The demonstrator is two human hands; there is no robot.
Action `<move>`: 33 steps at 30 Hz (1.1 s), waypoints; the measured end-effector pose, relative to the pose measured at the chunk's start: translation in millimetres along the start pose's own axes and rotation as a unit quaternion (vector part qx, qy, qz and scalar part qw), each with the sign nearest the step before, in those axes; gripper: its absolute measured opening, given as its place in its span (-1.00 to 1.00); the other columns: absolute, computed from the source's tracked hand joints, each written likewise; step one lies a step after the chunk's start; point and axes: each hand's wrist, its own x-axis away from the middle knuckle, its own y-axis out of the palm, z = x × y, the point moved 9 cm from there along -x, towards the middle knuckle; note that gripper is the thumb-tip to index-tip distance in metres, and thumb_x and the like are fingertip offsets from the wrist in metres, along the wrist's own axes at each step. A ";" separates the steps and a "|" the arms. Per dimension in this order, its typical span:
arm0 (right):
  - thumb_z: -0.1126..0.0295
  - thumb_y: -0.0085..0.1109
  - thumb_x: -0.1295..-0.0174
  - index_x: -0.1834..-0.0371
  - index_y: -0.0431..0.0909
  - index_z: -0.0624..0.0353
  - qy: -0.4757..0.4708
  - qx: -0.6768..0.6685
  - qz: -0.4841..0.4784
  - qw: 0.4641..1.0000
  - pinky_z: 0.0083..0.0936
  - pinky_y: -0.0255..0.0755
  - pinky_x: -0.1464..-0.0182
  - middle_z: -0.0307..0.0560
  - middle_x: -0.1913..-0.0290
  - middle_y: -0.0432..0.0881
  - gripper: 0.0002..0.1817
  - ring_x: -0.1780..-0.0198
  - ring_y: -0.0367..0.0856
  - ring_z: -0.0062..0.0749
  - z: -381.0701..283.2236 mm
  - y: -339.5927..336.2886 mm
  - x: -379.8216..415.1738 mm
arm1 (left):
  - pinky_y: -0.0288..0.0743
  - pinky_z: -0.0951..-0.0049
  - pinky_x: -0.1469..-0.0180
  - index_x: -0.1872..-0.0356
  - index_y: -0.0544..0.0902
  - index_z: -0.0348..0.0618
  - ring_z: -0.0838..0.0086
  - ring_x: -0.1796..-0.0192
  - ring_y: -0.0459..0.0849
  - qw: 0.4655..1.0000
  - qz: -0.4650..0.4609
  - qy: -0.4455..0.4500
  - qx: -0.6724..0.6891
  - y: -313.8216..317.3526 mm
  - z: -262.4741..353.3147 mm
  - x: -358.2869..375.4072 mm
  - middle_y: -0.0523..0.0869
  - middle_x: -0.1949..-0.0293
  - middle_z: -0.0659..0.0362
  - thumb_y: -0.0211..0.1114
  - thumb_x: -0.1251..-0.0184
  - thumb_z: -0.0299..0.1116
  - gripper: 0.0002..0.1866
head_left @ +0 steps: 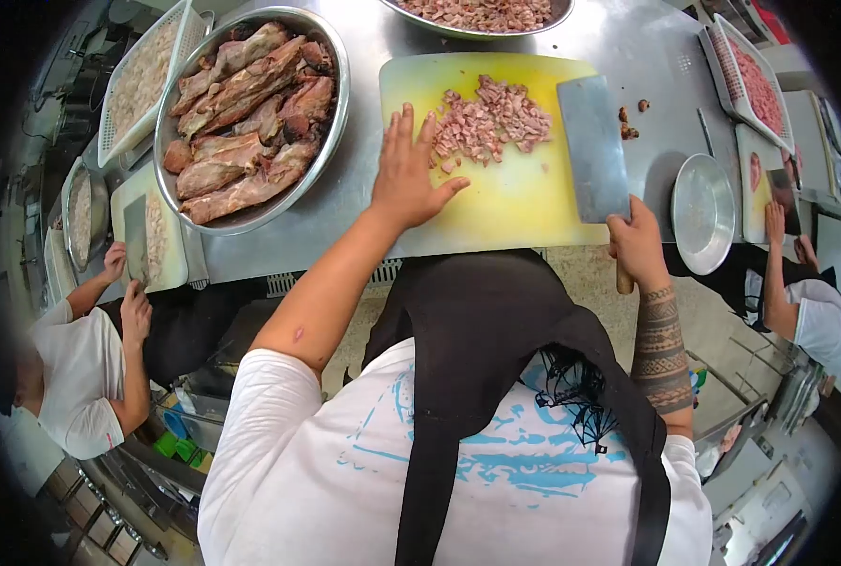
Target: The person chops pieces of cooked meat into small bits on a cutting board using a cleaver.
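On the yellow cutting board (524, 203) lies a pile of chopped meat (496, 118). My left hand (411, 174) is spread at the left part of the board, fingers apart, its fingertips beside the left edge of the pile; nothing is held in it. My right hand (639, 243) is wrapped round the wooden handle of a cleaver (594, 146). The wide blade lies over the right edge of the board, to the right of the meat. A few small brown scraps (630, 132) are on the steel table just past the blade.
A steel bowl (337, 123) of large meat pieces stands left; another bowl (496, 31) of chopped meat is at the far edge. A round metal dish (704, 212) is on the right. Co-workers (81, 377) (807, 307) cut at boards on both sides, near white baskets (189, 47).
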 end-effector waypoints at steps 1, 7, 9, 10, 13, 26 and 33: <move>0.46 0.14 -0.43 -0.06 0.54 0.29 -0.001 -0.007 0.009 1.000 -0.53 0.39 0.54 -0.29 0.50 0.49 -0.78 0.60 0.43 -0.63 7.4 -8.8 0.7 | -0.07 -0.20 -0.67 -0.66 0.11 -0.29 -0.30 -0.68 0.01 1.000 -0.014 -0.014 0.013 14.6 5.7 -5.4 0.04 -0.64 -0.42 0.40 -0.40 0.14 0.04; 0.38 0.23 -0.46 0.02 0.50 0.27 0.012 0.013 -0.018 1.000 -0.52 0.41 0.53 -0.27 0.45 0.52 -0.80 0.59 0.50 -0.59 30.2 -22.7 -20.7 | -0.23 -0.19 -0.69 -0.65 0.07 -0.40 -0.33 -0.69 -0.05 0.989 0.064 -0.106 0.078 78.9 31.3 -64.1 0.00 -0.63 -0.49 0.22 -0.52 0.19 0.00; 0.38 0.23 -0.46 -0.01 0.50 0.29 0.013 -0.010 -0.030 0.999 -0.52 0.43 0.51 -0.26 0.43 0.54 -0.78 0.58 0.50 -0.58 34.1 -15.4 -34.5 | -0.24 -0.21 -0.69 -0.66 0.07 -0.37 -0.30 -0.70 -0.06 0.988 0.074 -0.086 0.108 81.0 39.6 -75.3 -0.03 -0.65 -0.46 0.20 -0.53 0.21 0.00; 0.38 0.22 -0.46 -0.04 0.51 0.30 0.015 -0.033 -0.043 0.998 -0.51 0.44 0.50 -0.25 0.41 0.56 -0.76 0.58 0.51 -0.58 35.1 -11.0 -43.7 | -0.24 -0.21 -0.69 -0.66 0.07 -0.37 -0.30 -0.70 -0.06 0.988 0.077 -0.087 0.105 76.1 37.5 -81.5 -0.03 -0.65 -0.46 0.20 -0.53 0.21 0.00; 0.39 0.22 -0.47 -0.10 0.50 0.34 0.013 -0.036 -0.072 0.997 -0.50 0.46 0.48 -0.24 0.37 0.58 -0.72 0.57 0.52 -0.58 36.3 -6.2 -70.6 | -0.23 -0.21 -0.69 -0.61 0.20 -0.41 -0.27 -0.70 -0.03 0.990 0.080 -0.110 -0.028 57.6 8.2 -99.1 0.06 -0.66 -0.37 0.21 -0.52 0.21 -0.04; 0.38 0.26 -0.43 -0.16 0.49 0.31 -0.016 -0.002 -0.238 0.971 -0.48 0.57 0.48 -0.20 0.39 0.62 -0.66 0.57 0.58 -0.55 24.9 51.9 -95.1 | 0.16 -0.13 -0.60 -0.60 0.39 -0.07 -0.14 -0.61 0.31 0.992 -0.064 0.082 0.070 67.4 69.9 -81.7 0.32 -0.60 -0.20 0.36 -0.29 0.37 -0.01; 0.45 0.13 -0.47 -0.18 0.45 0.26 -0.037 -0.034 -0.207 0.977 -0.52 0.57 0.45 -0.21 0.36 0.60 -0.72 0.56 0.56 -0.55 10.9 110.7 -49.2 | 0.05 -0.36 -0.56 -0.60 0.41 0.19 -0.34 -0.62 0.14 0.994 0.089 -0.056 -0.040 81.5 97.6 -36.0 0.16 -0.63 -0.30 0.43 -0.14 0.43 0.02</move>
